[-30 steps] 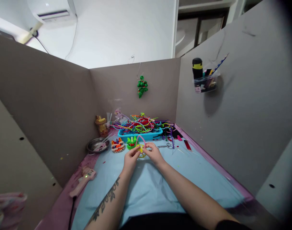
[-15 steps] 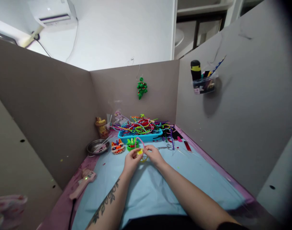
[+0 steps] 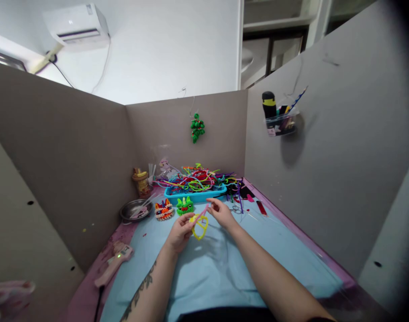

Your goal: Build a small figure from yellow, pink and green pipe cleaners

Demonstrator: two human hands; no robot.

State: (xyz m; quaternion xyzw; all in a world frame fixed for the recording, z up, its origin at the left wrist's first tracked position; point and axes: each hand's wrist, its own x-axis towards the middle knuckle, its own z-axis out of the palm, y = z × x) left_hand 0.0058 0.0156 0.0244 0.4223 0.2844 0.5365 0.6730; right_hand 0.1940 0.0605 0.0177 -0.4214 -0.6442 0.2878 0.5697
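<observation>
My left hand (image 3: 181,232) is closed on a looped yellow pipe-cleaner piece (image 3: 200,238), which hangs below its fingertips above the blue cloth. A pink pipe cleaner (image 3: 202,213) slants up from the yellow piece. Its upper end lies at the thumb of my right hand (image 3: 222,213), which pinches it while the index finger stretches out. Just behind my hands sit a green pipe-cleaner animal head (image 3: 185,206) and an orange and cream one (image 3: 164,210).
A blue tray (image 3: 198,197) heaped with coloured pipe cleaners stands at the back. Scissors (image 3: 237,209) and a red comb-like thing (image 3: 261,207) lie to the right. On the left are a metal bowl (image 3: 136,211) and a pink glue gun (image 3: 114,264). Grey partitions enclose the table.
The pink pipe cleaner has gone from an upright arch to a slanting, straighter line. My hands have moved slightly apart, and more of the yellow loops shows. The view has tilted up slightly.
</observation>
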